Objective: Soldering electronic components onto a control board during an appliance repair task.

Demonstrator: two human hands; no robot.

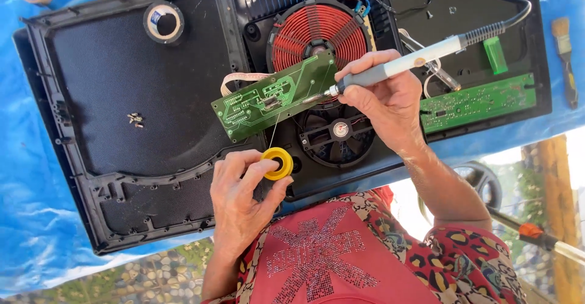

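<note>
Our right hand point(384, 93) grips the soldering iron point(402, 66), tip steady on the green circuit board point(274, 96); left hand point(241, 188) pinches the yellow solder spool point(277, 164), feeding wire sparingly.

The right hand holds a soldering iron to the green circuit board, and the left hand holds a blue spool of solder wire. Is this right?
Not quite. In the head view the spool in the left hand is yellow, not blue. The rest stands: the right hand holds the soldering iron to the green circuit board.
</note>
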